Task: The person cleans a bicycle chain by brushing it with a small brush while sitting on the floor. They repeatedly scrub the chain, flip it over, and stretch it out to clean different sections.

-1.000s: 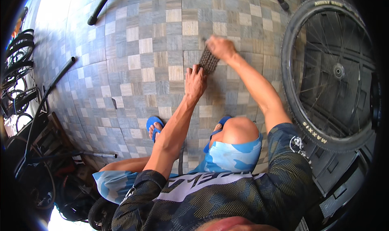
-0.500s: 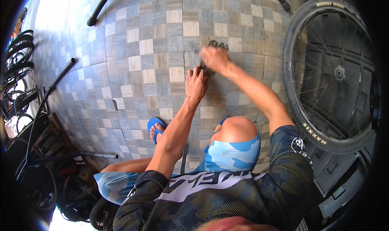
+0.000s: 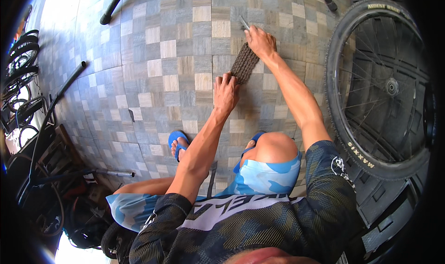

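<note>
A dark brown bicycle chain (image 3: 245,62), folded into tight side-by-side rows, lies on the tiled floor in front of me. At its near end, my left hand (image 3: 225,92) grips the chain with curled fingers. My right hand (image 3: 262,42) is closed at the far end, around a thin silver rod (image 3: 244,23) whose tip sticks out beyond my fingers to the upper left. My right fingers partly cover the far end of the chain, so I cannot tell how the rod meets it.
A large bicycle wheel (image 3: 330,78) with a black tyre lies at the right over dark panels. Black stand legs (image 3: 113,5) reach in from the top, and another stand (image 3: 69,85) is at the left. My feet wear blue flip-flops (image 3: 177,141).
The bunched chain now lies stretched into a straight block of rows. My right hand has moved slightly right and away from me, and the silver rod now shows. My left hand stays near its place.
</note>
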Tool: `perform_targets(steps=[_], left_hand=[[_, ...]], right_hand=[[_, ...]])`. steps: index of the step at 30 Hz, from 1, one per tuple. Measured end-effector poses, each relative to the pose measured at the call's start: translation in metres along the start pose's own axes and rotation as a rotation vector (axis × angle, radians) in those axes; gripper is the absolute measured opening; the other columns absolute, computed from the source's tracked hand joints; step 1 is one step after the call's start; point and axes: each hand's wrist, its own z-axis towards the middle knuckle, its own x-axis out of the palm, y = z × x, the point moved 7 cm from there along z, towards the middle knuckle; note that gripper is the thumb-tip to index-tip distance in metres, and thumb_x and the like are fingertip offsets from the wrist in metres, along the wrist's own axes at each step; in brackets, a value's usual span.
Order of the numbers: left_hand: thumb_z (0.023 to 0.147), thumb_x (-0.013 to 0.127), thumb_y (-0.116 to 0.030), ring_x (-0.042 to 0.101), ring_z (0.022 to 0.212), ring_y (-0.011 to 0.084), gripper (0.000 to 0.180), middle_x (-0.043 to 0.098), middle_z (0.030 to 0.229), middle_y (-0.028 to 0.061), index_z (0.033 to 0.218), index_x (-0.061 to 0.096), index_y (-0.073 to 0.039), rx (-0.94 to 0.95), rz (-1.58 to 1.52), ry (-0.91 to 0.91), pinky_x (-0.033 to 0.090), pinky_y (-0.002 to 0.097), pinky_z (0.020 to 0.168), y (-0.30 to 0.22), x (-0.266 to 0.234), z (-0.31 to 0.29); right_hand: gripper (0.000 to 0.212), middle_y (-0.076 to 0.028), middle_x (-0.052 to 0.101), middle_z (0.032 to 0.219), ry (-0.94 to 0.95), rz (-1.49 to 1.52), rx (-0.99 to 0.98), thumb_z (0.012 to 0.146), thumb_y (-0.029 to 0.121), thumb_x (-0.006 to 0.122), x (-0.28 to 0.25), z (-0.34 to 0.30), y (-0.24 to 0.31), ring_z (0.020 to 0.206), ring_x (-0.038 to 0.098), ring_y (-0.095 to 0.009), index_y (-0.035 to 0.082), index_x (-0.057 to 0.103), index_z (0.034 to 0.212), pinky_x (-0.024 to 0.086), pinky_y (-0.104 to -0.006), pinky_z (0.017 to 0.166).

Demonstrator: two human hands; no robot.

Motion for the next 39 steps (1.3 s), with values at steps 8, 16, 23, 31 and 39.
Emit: perform_targets(steps=[8, 16, 23, 31, 39], left_hand=[[0.086, 0.075, -0.011, 0.052, 0.111, 0.0400, 0.028, 0.058, 0.133, 0.0140, 0.112, 0.067, -0.008, 0.004, -0.012, -0.009, 0.044, 0.0513, 0.098, -0.005, 0.003, 0.002], [0.085, 0.076, -0.013, 0.052, 0.110, 0.0402, 0.029, 0.058, 0.134, 0.0142, 0.113, 0.067, -0.008, -0.007, 0.027, -0.012, 0.044, 0.0513, 0.097, 0.003, 0.001, -0.003], [0.085, 0.076, -0.014, 0.052, 0.111, 0.0397, 0.029, 0.058, 0.135, 0.0134, 0.113, 0.067, -0.008, -0.021, 0.043, -0.001, 0.044, 0.0512, 0.097, 0.003, 0.005, -0.005], [0.085, 0.078, -0.018, 0.052, 0.114, 0.0384, 0.033, 0.057, 0.132, 0.0120, 0.114, 0.065, -0.008, 0.005, 0.123, 0.058, 0.044, 0.0510, 0.098, 0.013, -0.005, -0.007], [0.083, 0.084, -0.033, 0.055, 0.122, 0.0329, 0.047, 0.058, 0.132, 0.0117, 0.117, 0.066, -0.006, 0.071, 0.452, 0.300, 0.041, 0.0507, 0.102, 0.030, -0.045, -0.013]], right_hand=[[0.046, -0.002, 0.046, 0.062, 0.073, -0.019, 0.094, 0.116, 0.041, 0.031, -0.004, -0.008, -0.026, 0.042, 0.039, -0.009, 0.003, 0.056, 0.107, 0.037, -0.0250, 0.031], [0.042, 0.000, 0.048, 0.058, -0.018, 0.004, -0.141, 0.115, 0.041, 0.035, 0.010, -0.039, 0.008, 0.040, 0.040, -0.011, 0.005, 0.055, 0.106, 0.039, -0.0283, 0.031], [0.035, -0.006, 0.055, 0.066, 0.197, -0.034, -0.222, 0.115, 0.030, 0.040, 0.034, -0.074, 0.033, 0.044, 0.048, -0.013, 0.002, 0.059, 0.108, 0.043, -0.0278, 0.033], [0.037, -0.020, 0.068, 0.078, -0.177, -0.082, 0.109, 0.111, 0.037, 0.048, -0.081, -0.020, -0.045, 0.066, 0.069, -0.038, 0.003, 0.060, 0.103, 0.054, -0.0501, 0.057], [0.054, -0.023, 0.068, 0.082, -0.212, 0.134, 0.616, 0.110, 0.050, 0.043, -0.040, -0.188, -0.126, 0.080, 0.066, -0.048, 0.000, 0.060, 0.100, 0.049, -0.0554, 0.070]])
